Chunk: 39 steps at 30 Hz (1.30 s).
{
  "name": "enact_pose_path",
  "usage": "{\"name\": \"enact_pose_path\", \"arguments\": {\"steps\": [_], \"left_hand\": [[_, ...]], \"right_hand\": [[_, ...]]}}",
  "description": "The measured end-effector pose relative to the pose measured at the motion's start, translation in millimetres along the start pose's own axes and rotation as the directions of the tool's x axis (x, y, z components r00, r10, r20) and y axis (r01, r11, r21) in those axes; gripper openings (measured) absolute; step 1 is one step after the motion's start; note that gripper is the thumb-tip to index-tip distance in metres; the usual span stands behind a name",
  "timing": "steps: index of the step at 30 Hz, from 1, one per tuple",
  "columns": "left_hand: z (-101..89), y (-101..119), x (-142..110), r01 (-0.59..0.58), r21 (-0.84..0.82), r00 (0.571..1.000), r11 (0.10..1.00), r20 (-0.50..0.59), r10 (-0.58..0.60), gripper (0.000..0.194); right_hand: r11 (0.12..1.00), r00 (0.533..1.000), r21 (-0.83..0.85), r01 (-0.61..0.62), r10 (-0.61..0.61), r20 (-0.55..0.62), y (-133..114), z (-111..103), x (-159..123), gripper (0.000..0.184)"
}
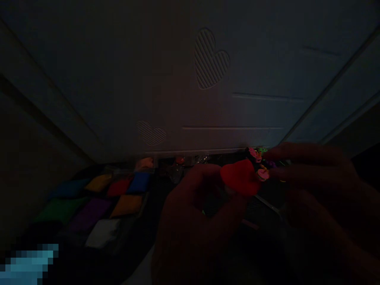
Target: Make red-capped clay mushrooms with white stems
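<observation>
The scene is very dark. My left hand [192, 221] is curled in the lower middle, its thumb and fingers pinching a flat red piece of clay [240, 177]. My right hand [320, 186] reaches in from the right, fingers stretched toward the red clay's right edge. A small cluster of pink, green and purple clay bits [259, 162] sits at those fingertips; whether the fingers grip it is unclear.
A tray of coloured clay packets [97, 202], blue, red, orange, purple, green and white, lies at the lower left. A pale cabinet door [208, 99] with embossed hearts fills the background. Small clear bags [178, 162] lie along its base.
</observation>
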<state>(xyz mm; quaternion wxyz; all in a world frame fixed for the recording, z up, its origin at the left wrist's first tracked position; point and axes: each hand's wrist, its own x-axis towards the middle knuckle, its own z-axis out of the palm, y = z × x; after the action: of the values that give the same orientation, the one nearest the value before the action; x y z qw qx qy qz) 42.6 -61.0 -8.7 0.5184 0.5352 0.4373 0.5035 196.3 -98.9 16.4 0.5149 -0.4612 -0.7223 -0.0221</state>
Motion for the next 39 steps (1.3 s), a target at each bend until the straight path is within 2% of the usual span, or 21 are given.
{"name": "enact_pose_path", "arguments": {"steps": [3, 5, 6, 7, 9, 12, 15, 17, 19, 21, 24, 27, 29, 31, 33, 34, 37, 39], "left_hand": [[-4.2, 1, 4, -0.014, -0.026, 1.0, 1.0, -0.009, 0.014, 0.022], [-7.1, 3, 7, -0.018, -0.113, 1.0, 0.993, 0.003, 0.018, 0.019], [-8.4, 5, 9, -0.009, -0.162, 1.0, 0.987, 0.023, 0.013, 0.019], [-9.6, 6, 10, 0.007, -0.205, 0.999, 0.979, 0.048, 0.003, 0.018], [-11.5, 7, 11, 0.038, -0.261, 0.996, 0.965, 0.091, -0.015, 0.018], [-13.1, 9, 10, 0.041, -0.318, 0.994, 0.947, 0.108, -0.007, 0.018], [-13.6, 13, 9, 0.064, -0.334, 0.994, 0.941, 0.1, -0.032, 0.018], [-14.2, 17, 8, 0.079, -0.339, 0.996, 0.938, 0.068, -0.06, 0.018], [-16.0, 20, 8, 0.086, -0.331, 0.996, 0.94, 0.051, -0.074, 0.018], [-19.4, 20, 9, 0.093, -0.309, 0.995, 0.947, 0.071, -0.074, 0.021], [-26.2, 20, 11, 0.082, -0.316, 0.995, 0.945, 0.087, -0.057, 0.024], [-32.2, 21, 14, 0.056, -0.331, 0.998, 0.942, 0.044, -0.043, 0.023], [-34.3, 22, 16, 0.023, -0.326, 1.0, 0.945, 0.001, -0.024, 0.023], [-34.7, 23, 17, 0.003, -0.314, 1.0, 0.95, -0.017, -0.009, 0.024], [-33.7, 22, 17, 0.006, -0.3, 1.0, 0.954, -0.012, -0.01, 0.025], [-32.7, 22, 17, 0.018, -0.302, 1.0, 0.953, -0.008, -0.022, 0.026], [-29.2, 21, 16, 0.073, -0.333, 0.997, 0.94, 0.021, -0.07, 0.025], [-26.7, 20, 16, 0.094, -0.359, 0.996, 0.928, 0.041, -0.084, 0.022]], "right_hand": [[0.999, 0.992, -0.003, -0.052, 0.051, -0.118, 22, -6, 4, 0.019], [0.979, 0.97, -0.061, -0.195, 0.183, -0.161, 49, -8, -3, 0.019], [0.95, 0.96, -0.139, -0.278, 0.27, -0.072, 64, -9, -11, 0.022], [0.904, 0.923, -0.258, -0.342, 0.375, 0.09, 80, -9, -23, 0.027], [0.86, 0.86, -0.354, -0.367, 0.459, 0.224, 111, -8, -54, 0.026], [0.814, 0.782, -0.456, -0.36, 0.529, 0.329, 143, -7, -103, 0.023], [0.786, 0.751, -0.521, -0.332, 0.555, 0.358, 152, -4, -126, 0.028], [0.787, 0.747, -0.536, -0.306, 0.547, 0.377, 147, 4, -122, 0.029], [0.819, 0.728, -0.509, -0.266, 0.517, 0.451, 134, 17, -112, 0.029], [0.864, 0.675, -0.451, -0.226, 0.472, 0.566, 118, 33, -105, 0.028], [0.865, 0.592, -0.45, -0.222, 0.486, 0.643, 97, 46, -106, 0.032], [0.855, 0.508, -0.468, -0.224, 0.512, 0.693, 92, 42, -111, 0.035], [0.868, 0.477, -0.453, -0.202, 0.491, 0.729, 98, 39, -105, 0.028], [0.877, 0.498, -0.451, -0.165, 0.469, 0.73, 112, 43, -91, 0.026], [0.863, 0.564, -0.49, -0.122, 0.466, 0.681, 128, 56, -71, 0.032], [0.858, 0.574, -0.504, -0.098, 0.463, 0.676, 137, 65, -61, 0.034], [0.855, 0.536, -0.518, -0.031, 0.452, 0.713, 155, 88, -43, 0.032], [0.852, 0.504, -0.524, -0.003, 0.454, 0.735, 161, 94, -41, 0.031]]}}
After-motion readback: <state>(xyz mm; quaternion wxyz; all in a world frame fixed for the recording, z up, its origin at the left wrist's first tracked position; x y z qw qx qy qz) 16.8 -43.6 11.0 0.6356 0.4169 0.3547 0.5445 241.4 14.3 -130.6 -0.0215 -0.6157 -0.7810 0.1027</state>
